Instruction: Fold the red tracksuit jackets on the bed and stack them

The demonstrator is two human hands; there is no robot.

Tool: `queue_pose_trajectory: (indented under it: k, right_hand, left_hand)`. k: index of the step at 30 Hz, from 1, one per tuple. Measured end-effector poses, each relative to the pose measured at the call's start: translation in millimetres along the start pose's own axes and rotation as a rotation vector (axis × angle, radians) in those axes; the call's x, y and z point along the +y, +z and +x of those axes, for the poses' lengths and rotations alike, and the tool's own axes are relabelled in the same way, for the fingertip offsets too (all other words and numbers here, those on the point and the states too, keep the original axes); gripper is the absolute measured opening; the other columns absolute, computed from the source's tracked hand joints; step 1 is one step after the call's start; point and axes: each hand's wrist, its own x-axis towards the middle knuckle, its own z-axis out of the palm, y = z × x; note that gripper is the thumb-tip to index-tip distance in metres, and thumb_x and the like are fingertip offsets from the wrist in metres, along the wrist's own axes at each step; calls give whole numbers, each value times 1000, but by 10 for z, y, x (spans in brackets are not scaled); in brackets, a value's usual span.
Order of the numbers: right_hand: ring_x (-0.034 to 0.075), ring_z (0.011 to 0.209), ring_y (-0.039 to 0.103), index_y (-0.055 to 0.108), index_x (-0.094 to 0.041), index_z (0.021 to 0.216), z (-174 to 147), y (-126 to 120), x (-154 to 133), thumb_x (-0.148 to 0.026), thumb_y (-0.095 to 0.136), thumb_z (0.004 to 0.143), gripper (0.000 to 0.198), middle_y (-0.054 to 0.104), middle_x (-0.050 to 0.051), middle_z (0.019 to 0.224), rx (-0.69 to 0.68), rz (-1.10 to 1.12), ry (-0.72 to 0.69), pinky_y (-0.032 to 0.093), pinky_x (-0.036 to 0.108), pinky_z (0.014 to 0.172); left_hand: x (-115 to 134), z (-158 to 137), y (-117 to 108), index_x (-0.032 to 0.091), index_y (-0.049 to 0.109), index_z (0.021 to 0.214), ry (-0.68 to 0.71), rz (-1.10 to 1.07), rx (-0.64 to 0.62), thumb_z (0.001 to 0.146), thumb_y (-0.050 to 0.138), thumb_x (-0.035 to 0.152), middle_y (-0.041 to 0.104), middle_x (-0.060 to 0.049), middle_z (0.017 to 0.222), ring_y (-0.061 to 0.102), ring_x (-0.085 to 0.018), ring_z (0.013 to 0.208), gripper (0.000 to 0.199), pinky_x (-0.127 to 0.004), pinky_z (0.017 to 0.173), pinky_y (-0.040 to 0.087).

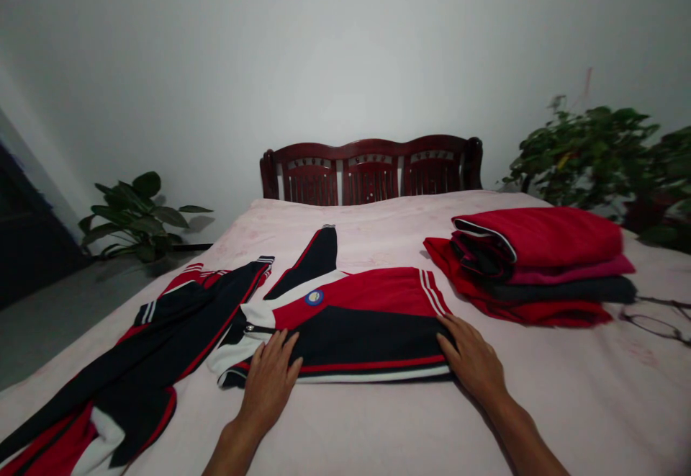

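Observation:
A red, navy and white zip jacket lies flat on the pink bed sheet, its near sleeve folded across the front. The far sleeve sticks out away from me, and a round blue badge shows on the chest. My left hand rests flat on the folded sleeve near the collar, fingers spread. At the hem end, my right hand lies on the sleeve's cuff end with fingers stretched out. Neither hand grips the cloth.
Left of the jacket, more navy and red clothing lies loosely spread. A stack of folded clothes stands at the right, with eyeglasses beside it. Behind are a dark wooden headboard and potted plants on both sides.

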Motion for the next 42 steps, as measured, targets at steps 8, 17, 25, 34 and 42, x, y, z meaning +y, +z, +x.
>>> queue_pose_trajectory:
  k: [8,17,25,34,42]
  right_hand:
    - [25,130,49,58,-25,131,0,28,21,-42,38,94,45,57,7,139,7,15,1,43,47,104]
    - [26,130,49,58,-27,130,-3,23,20,-42,39,93,44,57,7,138,16,23,5,44,47,102]
    - [25,131,48,57,-24,132,-1,8,11,-42,38,94,46,56,7,140,-1,9,7,44,47,102]
    - [26,131,48,57,-28,131,0,20,35,-43,39,93,45,56,6,140,-2,33,14,43,49,103]
    - [25,131,48,58,-25,131,4,23,41,-43,38,94,46,57,7,139,6,9,-12,43,47,104]
  left_hand:
    - [-26,-8,38,25,51,141,15,-9,23,96,44,35,51,-9,148,45,-25,138,46,-50,113,34]
    - [-21,-9,29,26,50,142,14,-17,22,97,43,36,50,-8,148,44,-25,138,47,-49,114,33]
    - [-28,-6,27,25,50,142,8,-12,11,97,42,35,50,-8,148,44,-24,138,47,-48,114,32]
    - [-40,-11,50,26,49,142,16,-7,27,97,42,36,50,-8,148,44,-24,138,47,-48,114,32]
    - [-31,-6,29,25,50,142,20,-3,22,96,43,36,50,-8,148,45,-25,138,47,-49,114,33]
